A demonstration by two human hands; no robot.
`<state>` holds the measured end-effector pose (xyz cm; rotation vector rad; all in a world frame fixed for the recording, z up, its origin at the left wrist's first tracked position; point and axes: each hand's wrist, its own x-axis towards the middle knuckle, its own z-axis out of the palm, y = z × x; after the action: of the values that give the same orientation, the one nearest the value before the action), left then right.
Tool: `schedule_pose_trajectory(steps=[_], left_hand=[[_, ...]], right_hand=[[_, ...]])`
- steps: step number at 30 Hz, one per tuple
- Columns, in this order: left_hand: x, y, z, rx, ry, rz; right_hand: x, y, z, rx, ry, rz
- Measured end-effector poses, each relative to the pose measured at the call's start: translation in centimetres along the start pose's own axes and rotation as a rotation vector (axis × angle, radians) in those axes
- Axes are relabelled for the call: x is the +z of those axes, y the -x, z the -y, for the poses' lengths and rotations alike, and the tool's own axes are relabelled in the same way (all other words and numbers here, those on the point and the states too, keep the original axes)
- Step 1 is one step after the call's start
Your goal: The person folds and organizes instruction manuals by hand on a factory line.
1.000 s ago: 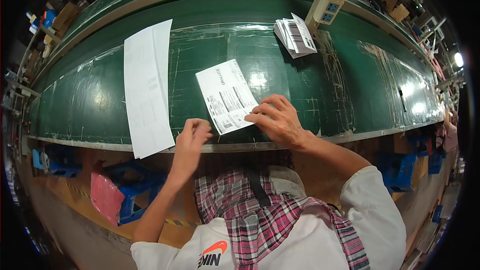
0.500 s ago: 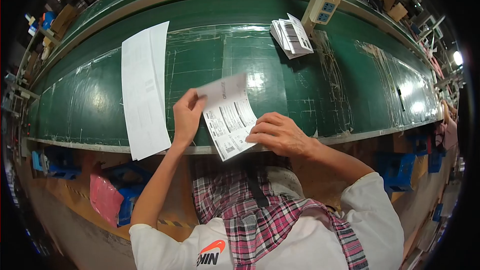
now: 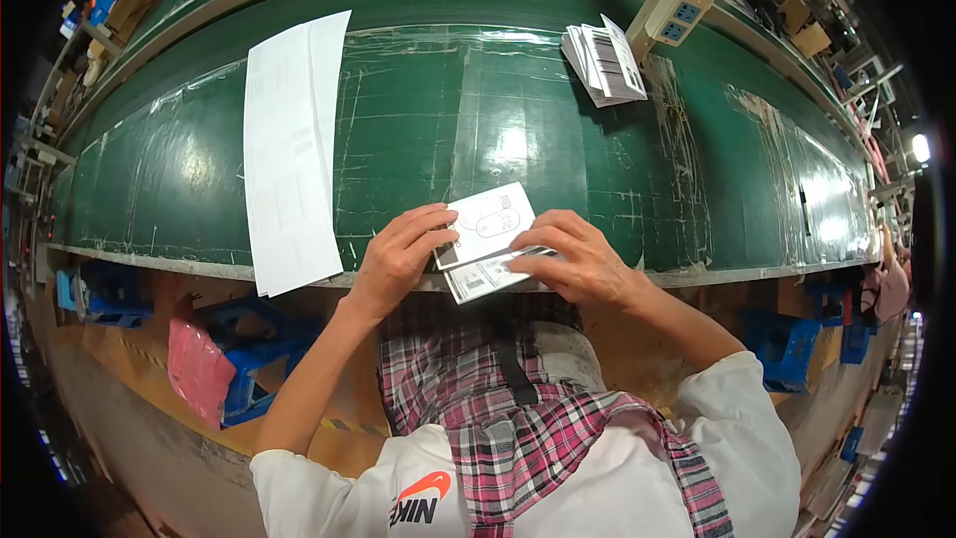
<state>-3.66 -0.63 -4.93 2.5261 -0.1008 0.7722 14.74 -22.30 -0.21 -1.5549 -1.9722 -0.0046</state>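
Note:
A printed sheet point(image 3: 493, 226), folded over on itself, lies at the front edge of the green table. My left hand point(image 3: 401, 251) grips its left edge, the fingertips on the upper flap. Over the right side is my right hand point(image 3: 573, 257), its fingers pressed on the flap and the lower part. A strip of printed text shows below the flap. To the left lies a stack of long white sheets point(image 3: 291, 154), touched by neither hand. A small pile of folded leaflets point(image 3: 603, 62) sits at the back right.
The green table point(image 3: 398, 139) has clear tape across its surface. A post with a socket box point(image 3: 687, 8) stands at the back right. Blue stools point(image 3: 787, 347) and a pink bag point(image 3: 199, 369) are below the front edge.
The upper part of the sheet has been folded down toward me. My left hand has moved lower and to the right, and both hands now press on the fold. The view has shifted slightly.

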Motion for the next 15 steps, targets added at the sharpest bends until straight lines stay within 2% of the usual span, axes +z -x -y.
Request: schedule_pose_trajectory(steps=[5, 6, 9, 10, 13, 14, 15], left_hand=[[-0.9, 0.5, -0.3, 0.022, -0.055, 0.059], [-1.0, 0.4, -0.5, 0.026, -0.062, 0.066], [-1.0, 0.2, -0.7, 0.034, -0.081, 0.080], [-0.9, 0.1, -0.8, 0.037, -0.085, 0.077], [-0.6, 0.2, -0.6, 0.032, -0.091, 0.079], [-0.5, 0.3, -0.5, 0.029, -0.091, 0.084], [-0.4, 0.4, -0.4, 0.022, -0.086, 0.084]], right_hand=[[1.2, 1.8, 0.1, -0.025, -0.014, 0.080], [1.0, 1.8, -0.1, -0.050, -0.006, 0.173], [-0.4, 1.1, 0.7, 0.049, -0.174, 0.272], [-0.7, 1.2, 0.5, 0.072, -0.250, 0.262], [-1.0, 1.7, -1.1, 0.307, -0.425, 0.030], [-0.8, 1.5, -1.2, 0.503, -0.440, -0.071], [-0.5, 1.0, -1.3, 0.584, -0.368, -0.100]])
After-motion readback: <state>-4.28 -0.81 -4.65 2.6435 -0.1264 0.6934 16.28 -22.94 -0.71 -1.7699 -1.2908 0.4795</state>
